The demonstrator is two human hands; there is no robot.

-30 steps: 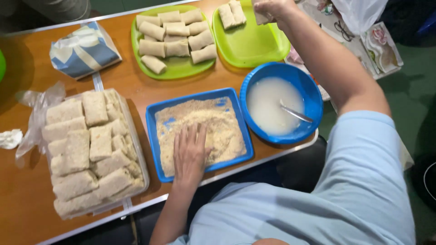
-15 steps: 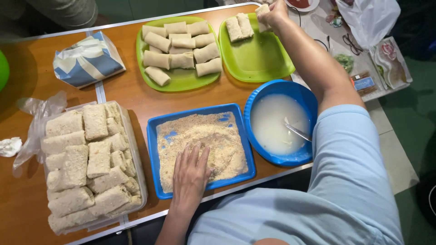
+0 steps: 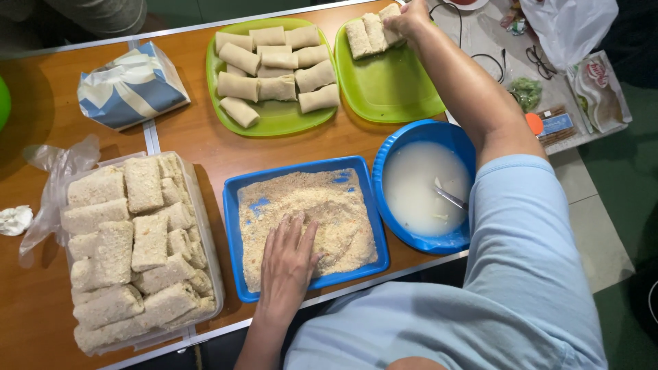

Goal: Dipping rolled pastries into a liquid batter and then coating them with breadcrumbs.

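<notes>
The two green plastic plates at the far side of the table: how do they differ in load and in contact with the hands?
The left green plastic plate is nearly full, carrying about ten pale uncoated rolls, and no hand touches it. The right green plastic plate is mostly bare, with only a few rolls at its far edge, where the right hand reaches them. Both are the same bright green, squarish, side by side on the wooden table.

Blue-white soft tissue pack (image 3: 130,85) at 10 o'clock, white-red snack pouch (image 3: 602,83) at 2 o'clock, small blue-orange flat packet (image 3: 552,125) just beside it at 3.
</notes>
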